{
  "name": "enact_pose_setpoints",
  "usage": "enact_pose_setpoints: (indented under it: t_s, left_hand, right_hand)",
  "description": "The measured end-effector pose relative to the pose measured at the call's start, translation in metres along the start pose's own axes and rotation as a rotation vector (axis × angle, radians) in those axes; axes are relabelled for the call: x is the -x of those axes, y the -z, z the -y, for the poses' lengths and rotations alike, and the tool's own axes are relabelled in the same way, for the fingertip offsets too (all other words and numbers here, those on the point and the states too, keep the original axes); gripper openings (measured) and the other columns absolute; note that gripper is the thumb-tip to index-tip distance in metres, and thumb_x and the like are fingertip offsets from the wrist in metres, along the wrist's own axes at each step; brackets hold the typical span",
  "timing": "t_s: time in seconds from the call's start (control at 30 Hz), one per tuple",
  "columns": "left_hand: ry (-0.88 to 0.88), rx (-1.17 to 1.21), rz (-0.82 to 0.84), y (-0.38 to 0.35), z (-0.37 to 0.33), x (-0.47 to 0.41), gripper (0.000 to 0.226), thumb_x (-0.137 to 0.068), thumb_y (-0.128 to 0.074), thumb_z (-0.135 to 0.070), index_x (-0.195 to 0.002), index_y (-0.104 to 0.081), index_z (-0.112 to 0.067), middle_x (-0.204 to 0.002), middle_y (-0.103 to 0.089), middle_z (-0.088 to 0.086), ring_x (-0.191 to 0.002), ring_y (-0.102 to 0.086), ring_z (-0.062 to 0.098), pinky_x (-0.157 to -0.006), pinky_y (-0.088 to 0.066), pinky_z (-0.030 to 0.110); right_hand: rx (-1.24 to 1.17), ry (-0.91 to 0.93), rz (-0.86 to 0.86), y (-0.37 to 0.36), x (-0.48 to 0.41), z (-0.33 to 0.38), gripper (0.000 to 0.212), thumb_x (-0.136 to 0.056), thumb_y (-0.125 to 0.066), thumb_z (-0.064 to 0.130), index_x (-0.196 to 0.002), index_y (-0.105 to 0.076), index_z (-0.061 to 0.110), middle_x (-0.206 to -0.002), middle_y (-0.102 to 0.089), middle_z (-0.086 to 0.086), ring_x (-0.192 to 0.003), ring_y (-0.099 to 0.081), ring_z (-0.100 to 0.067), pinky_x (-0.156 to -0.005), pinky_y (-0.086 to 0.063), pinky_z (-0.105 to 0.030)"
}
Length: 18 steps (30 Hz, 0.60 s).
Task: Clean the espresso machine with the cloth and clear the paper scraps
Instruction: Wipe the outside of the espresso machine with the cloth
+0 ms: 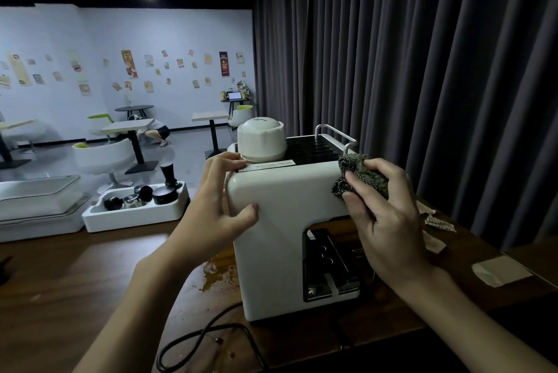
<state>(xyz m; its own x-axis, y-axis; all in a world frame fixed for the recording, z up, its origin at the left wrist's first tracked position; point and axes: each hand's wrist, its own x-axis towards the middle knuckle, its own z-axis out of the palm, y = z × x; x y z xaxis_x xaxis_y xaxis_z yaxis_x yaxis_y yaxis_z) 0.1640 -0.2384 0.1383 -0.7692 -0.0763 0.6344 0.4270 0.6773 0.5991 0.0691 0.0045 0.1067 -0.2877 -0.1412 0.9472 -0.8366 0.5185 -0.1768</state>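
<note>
A white espresso machine (280, 239) stands on the wooden table (90, 276), its side turned toward me. My left hand (211, 206) grips its upper left corner, fingers over the top edge and thumb on the side panel. My right hand (383, 215) holds a bunched dark checked cloth (359, 173) against the machine's upper right edge. A white cup (261, 138) sits upside down on the machine's top. Torn paper scraps (439, 223) lie on the table right of the machine, partly hidden behind my right hand, and a larger paper piece (501, 273) lies further right.
A white tray (133, 215) with a tamper and dark coffee accessories sits at the left, beside a clear-lidded white container (36, 200). The machine's black power cord (205, 339) loops near the front table edge. A brown spill stain (217, 273) marks the table. Dark curtains hang behind.
</note>
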Motion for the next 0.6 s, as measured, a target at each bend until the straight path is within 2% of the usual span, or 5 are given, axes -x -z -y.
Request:
enact_pose_setpoints:
  t_s: [0.1,0.3,0.4,0.53,0.6]
  left_hand:
    - [-0.009,-0.001,-0.004,0.000,0.000,0.000,0.052,-0.072,-0.063,-0.047,-0.118,-0.039,-0.049,-0.133,-0.039,-0.027,-0.122,-0.044,-0.007,-0.086,-0.042,0.003]
    - [-0.010,-0.006,0.005,0.002,0.001,0.000,0.051,-0.072,-0.064,-0.050,-0.117,-0.039,-0.050,-0.134,-0.039,-0.027,-0.122,-0.043,-0.010,-0.085,-0.042,0.001]
    - [-0.012,-0.025,0.006,0.002,0.002,0.000,0.052,-0.073,-0.063,-0.051,-0.119,-0.040,-0.048,-0.135,-0.039,-0.026,-0.123,-0.043,-0.011,-0.086,-0.041,0.000]
    - [-0.002,-0.043,0.018,0.003,0.004,0.000,0.055,-0.073,-0.063,-0.054,-0.122,-0.039,-0.044,-0.134,-0.040,-0.022,-0.122,-0.040,-0.016,-0.085,-0.040,-0.002]
    - [0.001,-0.049,0.023,0.003,0.004,0.000,0.056,-0.074,-0.063,-0.055,-0.123,-0.039,-0.045,-0.136,-0.039,-0.019,-0.122,-0.040,-0.017,-0.085,-0.039,-0.003]
  right_hand:
    - [-0.021,-0.004,-0.007,0.001,-0.004,-0.002,0.028,-0.090,-0.067,0.015,-0.115,-0.068,0.001,-0.121,-0.056,-0.017,-0.113,-0.056,-0.030,-0.099,-0.047,-0.037]
    - [0.020,0.012,-0.069,0.002,-0.008,-0.009,0.035,-0.083,-0.069,-0.002,-0.118,-0.062,-0.003,-0.109,-0.062,-0.016,-0.105,-0.057,-0.027,-0.093,-0.048,-0.034]
    - [0.059,0.065,-0.035,-0.003,0.008,-0.011,0.029,-0.082,-0.069,-0.003,-0.111,-0.067,-0.004,-0.106,-0.063,-0.017,-0.102,-0.059,-0.028,-0.096,-0.045,-0.029]
    - [0.057,0.127,0.048,0.002,0.011,-0.017,0.026,-0.084,-0.067,0.004,-0.109,-0.069,-0.003,-0.108,-0.059,-0.014,-0.101,-0.058,-0.027,-0.096,-0.048,-0.030]
    - [0.026,0.079,-0.001,0.005,0.001,-0.018,0.024,-0.085,-0.068,0.001,-0.108,-0.068,-0.004,-0.113,-0.055,-0.016,-0.105,-0.055,-0.023,-0.100,-0.043,-0.019]
